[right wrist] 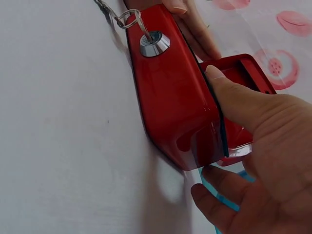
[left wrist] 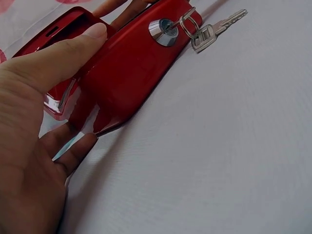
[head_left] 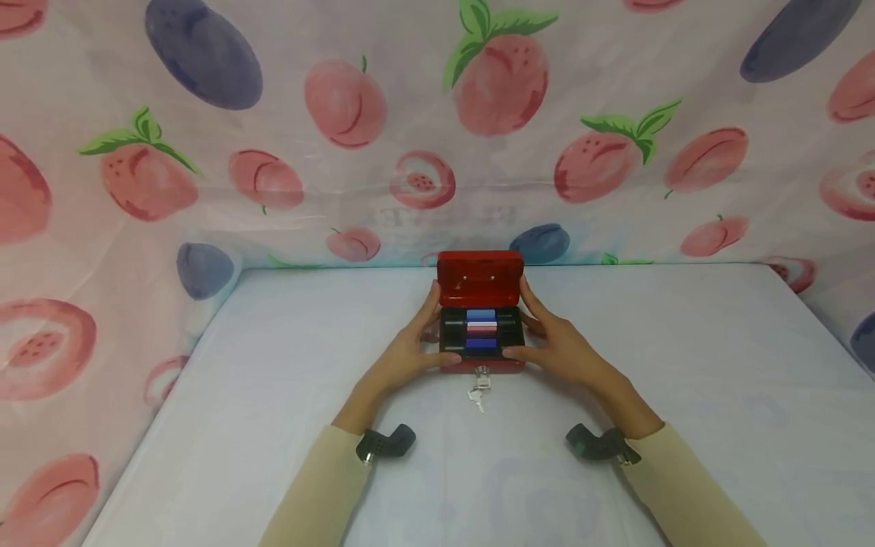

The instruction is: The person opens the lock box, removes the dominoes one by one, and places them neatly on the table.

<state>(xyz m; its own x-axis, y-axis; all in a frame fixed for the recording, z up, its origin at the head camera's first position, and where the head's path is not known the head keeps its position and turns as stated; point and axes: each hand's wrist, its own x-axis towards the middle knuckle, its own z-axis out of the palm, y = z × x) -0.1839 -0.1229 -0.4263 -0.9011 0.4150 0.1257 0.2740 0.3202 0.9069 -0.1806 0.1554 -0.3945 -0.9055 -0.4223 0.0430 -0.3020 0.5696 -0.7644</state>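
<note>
A small red metal cash box (head_left: pixel 492 367) stands on the white table with its lid (head_left: pixel 481 279) raised. Inside lies a black tray (head_left: pixel 452 331), where a light blue, a pink-and-white and a dark blue item (head_left: pixel 481 343) sit in a column; their kind is unclear. My left hand (head_left: pixel 403 355) holds the box's left side, thumb over the front rim and fingers reaching along the side. On the opposite side my right hand (head_left: pixel 569 351) grips it likewise. A key sits in the chrome lock (left wrist: pixel 163 32), and a second key (left wrist: pixel 222 30) hangs from its ring.
White cloth covers the table (head_left: pixel 328 319). Behind it and at the left hangs a fruit-patterned curtain (head_left: pixel 410 91), close to the raised lid. A dark wrist camera is strapped on each forearm, over beige sleeves (head_left: pixel 321 486).
</note>
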